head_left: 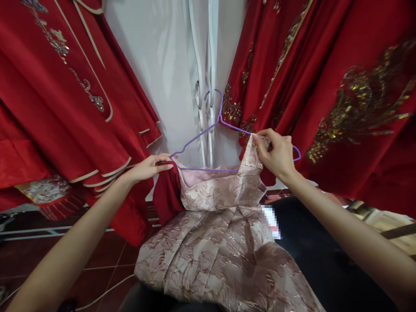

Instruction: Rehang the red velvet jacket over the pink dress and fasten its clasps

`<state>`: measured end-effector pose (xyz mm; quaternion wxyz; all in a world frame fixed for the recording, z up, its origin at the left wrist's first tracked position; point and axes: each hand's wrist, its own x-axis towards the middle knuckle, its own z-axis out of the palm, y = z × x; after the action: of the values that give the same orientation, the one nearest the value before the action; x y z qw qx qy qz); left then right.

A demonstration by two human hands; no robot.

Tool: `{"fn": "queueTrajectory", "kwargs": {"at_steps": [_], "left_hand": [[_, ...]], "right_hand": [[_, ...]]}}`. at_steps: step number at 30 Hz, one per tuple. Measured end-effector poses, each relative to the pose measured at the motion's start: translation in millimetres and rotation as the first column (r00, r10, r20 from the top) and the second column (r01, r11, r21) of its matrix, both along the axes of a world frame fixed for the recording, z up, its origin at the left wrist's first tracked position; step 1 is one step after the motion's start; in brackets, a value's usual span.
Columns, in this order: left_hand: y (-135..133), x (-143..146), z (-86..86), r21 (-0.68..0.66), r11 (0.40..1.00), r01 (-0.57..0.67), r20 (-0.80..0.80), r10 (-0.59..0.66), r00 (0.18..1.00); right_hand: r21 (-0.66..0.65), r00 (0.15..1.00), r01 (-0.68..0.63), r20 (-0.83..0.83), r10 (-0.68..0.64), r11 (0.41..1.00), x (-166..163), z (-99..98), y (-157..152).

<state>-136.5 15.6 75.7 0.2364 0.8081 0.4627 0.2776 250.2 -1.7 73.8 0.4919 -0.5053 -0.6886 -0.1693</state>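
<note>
A pale pink brocade dress (211, 242) with a shiny floral pattern lies tilted in front of me, partly over my dark-clothed lap. A thin purple hanger (199, 137) sits in its neckline, hook pointing away from me. My left hand (152, 168) grips the left shoulder of the dress at the hanger's end, where dark red fabric (167, 193) hangs down. On the other side, my right hand (277, 152) pinches the right shoulder strap against the hanger's arm. The hanger's right tip pokes out beyond that hand.
Red garments with beaded trim (84, 86) hang on the left, and red garments with gold sequins (357, 99) on the right. White cabinet doors (156, 65) with wavy handles stand behind the hanger. A pale cable (107, 292) crosses the tiled floor (97, 277).
</note>
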Motion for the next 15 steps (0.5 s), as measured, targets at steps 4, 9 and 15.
{"fn": "queueTrajectory", "kwargs": {"at_steps": [4, 9, 15], "left_hand": [[2, 7, 9.2, -0.004, 0.996, 0.088, -0.107, -0.088, 0.990], [7, 18, 16.6, -0.077, 0.983, 0.168, -0.175, -0.180, 0.968], [-8, 1, 20.6, 0.060, 0.994, 0.089, -0.310, -0.066, 0.949]], "right_hand": [[-0.001, 0.999, -0.018, -0.037, 0.018, 1.000, 0, -0.3, 2], [0.006, 0.999, -0.026, -0.021, 0.026, 1.000, 6, 3.8, 5], [-0.014, 1.000, -0.013, -0.028, 0.012, 1.000, 7, 2.6, 8]]}}
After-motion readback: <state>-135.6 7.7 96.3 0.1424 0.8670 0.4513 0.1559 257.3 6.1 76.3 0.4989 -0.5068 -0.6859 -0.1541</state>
